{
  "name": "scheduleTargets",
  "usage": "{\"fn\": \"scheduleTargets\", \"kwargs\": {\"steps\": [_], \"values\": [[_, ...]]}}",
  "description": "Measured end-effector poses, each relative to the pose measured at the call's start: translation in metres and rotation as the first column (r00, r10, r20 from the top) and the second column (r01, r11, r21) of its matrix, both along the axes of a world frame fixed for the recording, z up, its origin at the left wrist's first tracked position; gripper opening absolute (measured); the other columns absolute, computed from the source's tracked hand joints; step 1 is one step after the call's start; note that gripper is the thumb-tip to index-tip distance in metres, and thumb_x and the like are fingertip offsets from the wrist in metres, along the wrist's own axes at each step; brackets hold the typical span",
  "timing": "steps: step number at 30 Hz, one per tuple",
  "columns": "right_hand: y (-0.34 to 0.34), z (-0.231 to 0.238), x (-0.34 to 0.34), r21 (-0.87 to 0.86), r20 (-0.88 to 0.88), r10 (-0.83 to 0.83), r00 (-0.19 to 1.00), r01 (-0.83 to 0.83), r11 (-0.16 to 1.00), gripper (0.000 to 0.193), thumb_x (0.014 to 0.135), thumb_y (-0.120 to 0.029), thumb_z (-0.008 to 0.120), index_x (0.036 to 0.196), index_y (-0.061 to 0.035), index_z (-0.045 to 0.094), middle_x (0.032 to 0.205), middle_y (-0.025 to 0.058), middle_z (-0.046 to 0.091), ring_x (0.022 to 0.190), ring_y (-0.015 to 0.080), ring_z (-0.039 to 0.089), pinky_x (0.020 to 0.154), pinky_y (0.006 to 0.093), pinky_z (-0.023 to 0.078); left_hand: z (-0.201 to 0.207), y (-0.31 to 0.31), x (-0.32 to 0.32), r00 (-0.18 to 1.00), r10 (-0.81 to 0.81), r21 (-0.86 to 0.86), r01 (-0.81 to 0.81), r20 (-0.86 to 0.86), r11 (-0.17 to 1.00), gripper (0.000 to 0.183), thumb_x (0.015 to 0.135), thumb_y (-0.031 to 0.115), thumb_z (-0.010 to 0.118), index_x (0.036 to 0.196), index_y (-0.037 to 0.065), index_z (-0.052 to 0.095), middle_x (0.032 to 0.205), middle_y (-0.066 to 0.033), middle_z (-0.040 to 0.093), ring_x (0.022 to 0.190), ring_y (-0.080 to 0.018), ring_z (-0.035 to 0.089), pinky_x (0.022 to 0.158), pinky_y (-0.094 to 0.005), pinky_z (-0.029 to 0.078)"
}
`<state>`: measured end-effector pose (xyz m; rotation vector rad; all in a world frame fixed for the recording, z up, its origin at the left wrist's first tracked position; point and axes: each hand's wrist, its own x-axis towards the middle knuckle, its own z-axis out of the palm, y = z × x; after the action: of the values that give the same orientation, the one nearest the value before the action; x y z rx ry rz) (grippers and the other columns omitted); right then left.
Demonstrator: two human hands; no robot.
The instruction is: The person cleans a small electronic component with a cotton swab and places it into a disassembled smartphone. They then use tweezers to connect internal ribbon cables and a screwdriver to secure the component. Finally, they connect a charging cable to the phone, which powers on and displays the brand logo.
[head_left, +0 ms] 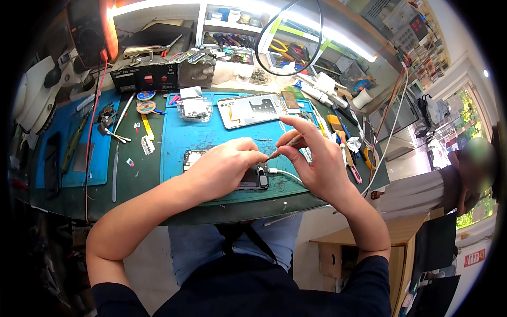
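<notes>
An opened smartphone (259,180) lies near the front edge of the blue work mat (174,138), its inner parts showing. My left hand (219,170) rests over its middle and hides much of it. The left fingertips are pinched together at the phone's upper right part; what they hold is hidden. Between thumb and fingers, my right hand (323,168) grips a slim pointed tool (275,153), its dark tip beside the left fingertips. A white cable (289,174) runs from the phone's right side to below my right hand. Behind my hands lies a silver phone housing (243,113).
A clear parts box (194,110) stands at the mat's back left. Solder spools (146,107), cotton swabs (119,136) and a metal spatula (115,174) lie left. Brushes and hand tools (338,127) crowd the right. Across the room at right is another person (422,193).
</notes>
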<state>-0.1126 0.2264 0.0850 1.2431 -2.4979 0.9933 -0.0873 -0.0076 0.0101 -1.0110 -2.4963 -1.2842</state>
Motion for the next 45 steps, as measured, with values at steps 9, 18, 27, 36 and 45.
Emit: {"fn": "scheduleTargets", "kwargs": {"steps": [9,18,27,36,45], "values": [[0.0,-0.01,-0.007,0.021,0.007,0.013,1.0,-0.013,1.0,0.049,0.096,0.002,0.072,0.143,-0.0033,0.056,0.098,0.0119,0.075,0.089,0.0209,0.077,0.081,0.0337,0.061,-0.005,0.005,-0.002,0.999,0.032,-0.052,-0.033,-0.031,0.998,0.032,0.089,-0.004,0.063,0.12,0.0,0.073,0.108,-0.0149,0.068,0.1,-0.0347,0.068,0.087,-0.0432,0.056],[0.0,-0.004,-0.008,0.219,-0.074,-0.071,0.995,0.085,0.972,0.048,0.095,-0.005,0.077,0.139,-0.0044,0.061,0.106,0.012,0.078,0.09,0.0226,0.077,0.078,0.0337,0.061,0.0,0.004,-0.002,0.997,0.066,-0.031,-0.065,0.033,0.997,0.025,0.094,0.0,0.063,0.115,0.002,0.075,0.106,-0.0145,0.067,0.098,-0.0359,0.069,0.086,-0.0451,0.057],[-0.003,0.001,-0.008,0.323,0.051,-0.09,0.995,0.069,0.944,0.063,0.099,0.01,0.06,0.158,-0.007,0.044,0.126,0.0145,0.071,0.107,0.0228,0.074,0.088,0.0337,0.059,0.003,0.0,-0.001,0.993,0.108,-0.013,-0.107,0.046,0.994,0.018,0.097,0.003,0.065,0.112,0.002,0.075,0.103,-0.0135,0.068,0.091,-0.0351,0.07,0.082,-0.0438,0.058],[-0.008,-0.003,-0.011,0.125,-0.027,0.008,1.0,-0.005,0.992,0.067,0.098,-0.002,0.069,0.159,-0.0092,0.043,0.114,0.0111,0.075,0.096,0.0253,0.076,0.083,0.0356,0.06,0.003,0.001,-0.003,0.993,0.106,-0.007,-0.106,0.046,0.994,0.019,0.097,0.003,0.067,0.113,0.0,0.076,0.099,-0.0137,0.067,0.09,-0.0329,0.069,0.081,-0.042,0.056],[-0.007,-0.009,-0.012,0.014,0.044,0.048,0.998,-0.048,0.999,0.067,0.097,-0.006,0.073,0.158,-0.0106,0.046,0.102,0.0088,0.077,0.088,0.0239,0.076,0.077,0.0348,0.061,0.002,0.001,-0.001,0.991,0.109,0.011,-0.11,0.073,0.994,0.018,0.096,0.002,0.066,0.112,0.0,0.075,0.101,-0.0138,0.068,0.093,-0.0336,0.069,0.083,-0.0425,0.056]]}}
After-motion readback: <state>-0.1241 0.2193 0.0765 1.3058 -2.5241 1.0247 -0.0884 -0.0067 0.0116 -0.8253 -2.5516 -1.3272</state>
